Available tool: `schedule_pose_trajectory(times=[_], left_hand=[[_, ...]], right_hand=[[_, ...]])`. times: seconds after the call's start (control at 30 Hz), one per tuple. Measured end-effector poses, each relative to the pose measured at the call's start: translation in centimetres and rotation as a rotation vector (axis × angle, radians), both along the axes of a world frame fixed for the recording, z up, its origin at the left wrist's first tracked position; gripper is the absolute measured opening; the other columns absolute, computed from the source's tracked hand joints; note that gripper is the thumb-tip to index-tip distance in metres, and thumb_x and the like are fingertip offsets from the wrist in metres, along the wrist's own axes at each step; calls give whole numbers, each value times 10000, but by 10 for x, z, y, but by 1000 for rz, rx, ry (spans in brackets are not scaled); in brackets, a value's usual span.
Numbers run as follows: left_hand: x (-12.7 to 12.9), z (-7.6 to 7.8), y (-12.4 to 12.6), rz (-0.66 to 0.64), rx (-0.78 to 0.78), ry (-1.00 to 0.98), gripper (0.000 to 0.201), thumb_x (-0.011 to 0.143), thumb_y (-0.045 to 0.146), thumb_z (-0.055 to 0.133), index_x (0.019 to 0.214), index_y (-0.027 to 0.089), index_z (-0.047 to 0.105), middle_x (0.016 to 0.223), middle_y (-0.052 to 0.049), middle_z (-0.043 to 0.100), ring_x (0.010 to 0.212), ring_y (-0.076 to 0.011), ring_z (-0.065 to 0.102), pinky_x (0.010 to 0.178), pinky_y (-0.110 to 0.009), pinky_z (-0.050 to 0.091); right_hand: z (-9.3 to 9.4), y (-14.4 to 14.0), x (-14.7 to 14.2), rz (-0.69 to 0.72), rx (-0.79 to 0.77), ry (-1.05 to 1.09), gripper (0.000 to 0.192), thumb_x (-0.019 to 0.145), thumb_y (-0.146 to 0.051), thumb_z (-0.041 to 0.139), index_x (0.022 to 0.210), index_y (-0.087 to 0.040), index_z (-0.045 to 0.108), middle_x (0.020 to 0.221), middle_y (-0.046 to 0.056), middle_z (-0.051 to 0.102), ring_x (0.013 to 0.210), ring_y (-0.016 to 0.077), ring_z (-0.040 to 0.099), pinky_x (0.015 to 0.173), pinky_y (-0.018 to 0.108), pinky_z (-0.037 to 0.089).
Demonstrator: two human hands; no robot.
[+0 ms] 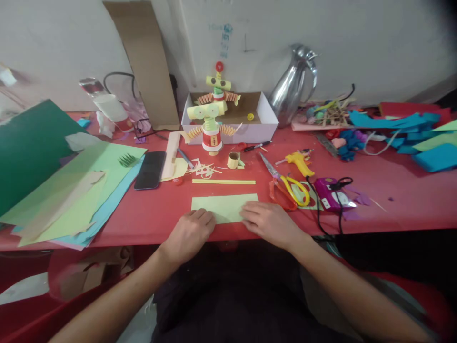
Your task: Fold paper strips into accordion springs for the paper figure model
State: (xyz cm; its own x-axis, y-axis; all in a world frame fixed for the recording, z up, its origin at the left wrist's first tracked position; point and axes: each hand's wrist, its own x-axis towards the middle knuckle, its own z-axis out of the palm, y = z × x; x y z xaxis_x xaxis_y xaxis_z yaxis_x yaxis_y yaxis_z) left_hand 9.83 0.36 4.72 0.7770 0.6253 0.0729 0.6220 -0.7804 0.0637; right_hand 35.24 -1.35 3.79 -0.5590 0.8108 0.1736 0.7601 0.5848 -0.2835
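A light green paper rectangle (224,206) lies flat at the near edge of the red table (392,181). My left hand (189,234) rests with curled fingers on its lower left corner. My right hand (269,222) presses flat on its right end. A thin yellow paper strip (223,181) lies just behind the sheet. Yellow-handled scissors (285,179) sit to the right of it, blades pointing away.
A paper robot figure (211,125) stands in front of a white box (266,125) holding a second figure. A phone (150,169), stacked coloured sheets (53,190), a yellow glue gun (299,162), a metal jug (293,85) and blue paper scraps (410,133) surround the work spot.
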Motion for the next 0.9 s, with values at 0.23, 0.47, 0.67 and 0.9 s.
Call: schedule_pose_trajectory(times=[0.23,0.47,0.67,0.9], left_hand=[[9,16,4,22,30,137,141,889,123,494,822,146,616,830,-89,612,792,-228,580,633,-329,436],[19,23,6,65,10,179,140,891,195,496,826,148,611,845,-99,610,796,-243,595,625,-340,454],[20,15,5,114,52,188,182,862,68,446,856,134,616,852,-105,614,787,-228,591,633,-323,455],[-1,-1,16,334,-106,-165,232,954,276,459,888,198,668,922,-63,663,862,-200,616,721,-292,462]], right_hand=[[15,3,4,-9,-91,-165,198,933,-235,514,1066,-198,656,1047,84,685,924,192,631,725,263,438],[20,7,0,50,-32,-283,164,942,-154,480,1025,-187,618,954,64,679,832,182,627,618,271,365],[18,4,-1,-36,40,-266,324,892,-97,504,1186,-215,574,990,64,673,857,203,614,607,280,369],[-5,0,2,-276,42,62,179,969,-249,508,917,-211,675,970,53,680,947,210,591,774,302,440]])
